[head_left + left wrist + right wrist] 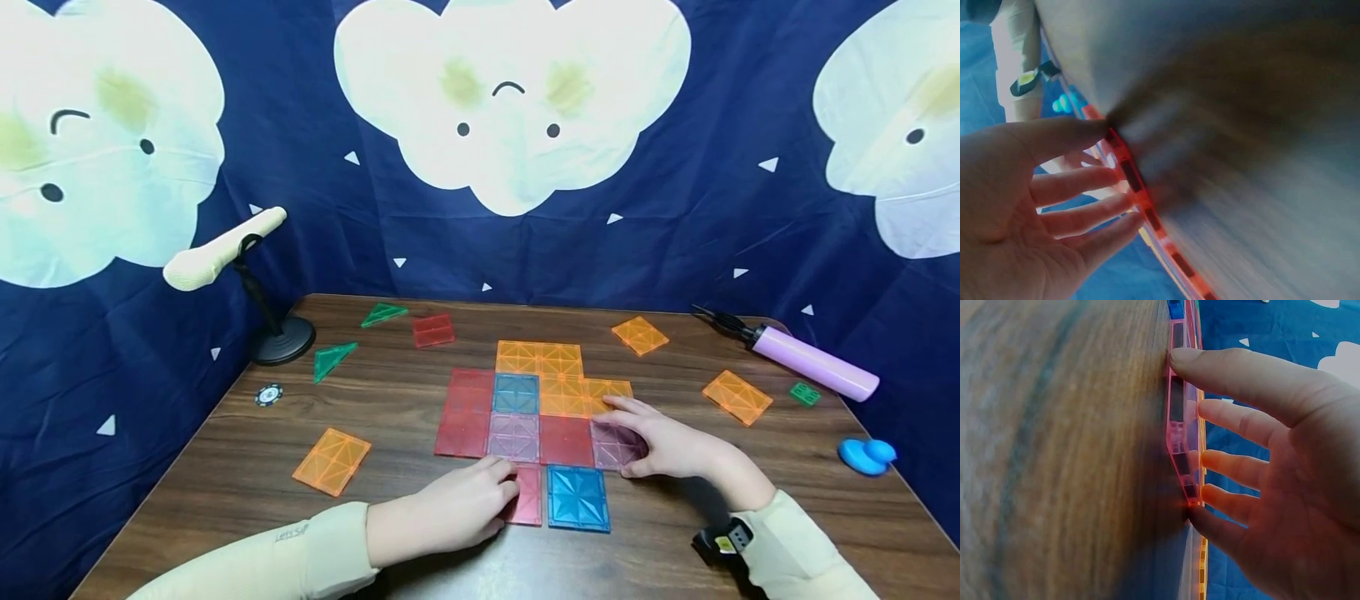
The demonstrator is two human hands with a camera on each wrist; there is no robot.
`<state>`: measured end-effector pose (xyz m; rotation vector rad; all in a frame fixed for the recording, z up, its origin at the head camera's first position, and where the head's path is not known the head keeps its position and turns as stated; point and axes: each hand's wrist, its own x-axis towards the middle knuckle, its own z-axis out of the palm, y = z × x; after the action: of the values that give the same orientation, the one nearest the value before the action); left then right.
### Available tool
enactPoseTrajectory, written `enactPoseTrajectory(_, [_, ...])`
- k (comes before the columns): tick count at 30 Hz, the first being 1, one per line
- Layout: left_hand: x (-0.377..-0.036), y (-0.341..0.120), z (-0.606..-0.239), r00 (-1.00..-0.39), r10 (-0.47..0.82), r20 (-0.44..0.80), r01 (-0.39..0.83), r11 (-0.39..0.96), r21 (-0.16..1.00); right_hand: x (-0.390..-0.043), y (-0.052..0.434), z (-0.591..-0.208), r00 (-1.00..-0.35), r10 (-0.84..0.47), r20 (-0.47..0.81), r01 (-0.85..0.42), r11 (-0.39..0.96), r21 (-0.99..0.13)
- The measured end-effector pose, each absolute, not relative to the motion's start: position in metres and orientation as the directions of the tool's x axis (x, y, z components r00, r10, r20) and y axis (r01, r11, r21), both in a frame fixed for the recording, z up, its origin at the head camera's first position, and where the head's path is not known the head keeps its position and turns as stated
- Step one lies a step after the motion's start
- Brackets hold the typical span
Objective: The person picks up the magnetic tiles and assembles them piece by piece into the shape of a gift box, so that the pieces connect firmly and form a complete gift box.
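My left hand [457,508] lies beside a pink-red square tile [529,504], its fingertips touching the tile's left side. In the left wrist view the thumb meets a red tile edge [1129,172], the other fingers extended behind it. My right hand [667,437] spreads over a purple tile [611,446] at the right end of a row. Its thumb [1188,356] touches the near edge, while other fingertips reach the orange tile [600,392] behind. A clear blue tile [578,498] sits just right of the pink-red one. Red, orange, purple and grey-blue tiles [516,392] adjoin behind.
Loose orange tiles [332,462], green triangles [333,360] and a red tile [433,330] lie around. At left stand a black-based stand [282,340] and a poker chip [268,394]. A purple pump [813,362], green brick [805,393] and blue knobbed object [867,456] are at right.
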<state>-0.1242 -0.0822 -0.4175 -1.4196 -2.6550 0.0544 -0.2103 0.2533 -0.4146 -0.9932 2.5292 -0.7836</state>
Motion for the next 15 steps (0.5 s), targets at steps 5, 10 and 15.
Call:
enactPoseTrajectory(5, [-0.123, -0.074, -0.414, -0.576, 0.815, 0.064, 0.807, 0.579, -0.117, -0.21, 0.254, -0.417, -0.717, -0.689, -0.108, -0.508, 0.623, -0.595])
enactPoseTrajectory(10, [-0.123, -0.071, -0.413, -0.592, 0.805, 0.035, 0.8, 0.592, -0.094, -0.211, 0.253, -0.418, -0.714, -0.691, -0.109, -0.512, 0.622, -0.592])
enactPoseTrajectory(15, [-0.124, -0.069, -0.414, -0.574, 0.818, 0.049, 0.817, 0.576, -0.04, -0.211, 0.254, -0.417, -0.717, -0.69, -0.101, -0.522, 0.627, -0.578])
